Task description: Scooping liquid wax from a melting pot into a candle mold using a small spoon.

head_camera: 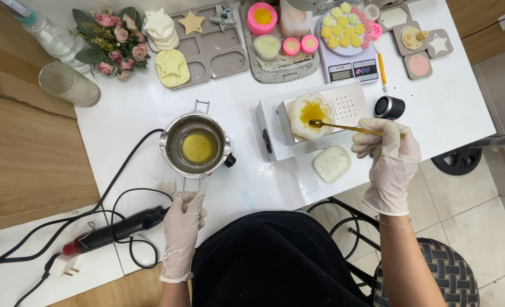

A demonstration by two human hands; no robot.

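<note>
The gloved right hand (pixel 390 153) grips the end of a slim gold spoon (pixel 343 127) between thumb and fingers, and the spoon's bowl reaches into the yellow liquid pooled in the middle of a white flower-shaped mould (pixel 311 115). That mould sits on a small white hot plate (pixel 352 102), which stands on the white table (pixel 451 102) in front of the person. The gloved left hand (pixel 184 219) is closed around the end of the wire handle of a steel melting pot (pixel 197 145); the pot holds a round pool of yellow liquid and rests on the table to the left of the hot plate. Just below the hot plate lies a pale oval mould (pixel 331 163), near the right hand, and a small black cylinder (pixel 390 107), perhaps a lid, stands at the plate's right edge. A black heat gun (pixel 116 230) with its coiled cable lies by the left hand, and a digital scale (pixel 349 62) carrying a pink mould of yellow flowers sits further back.
</note>
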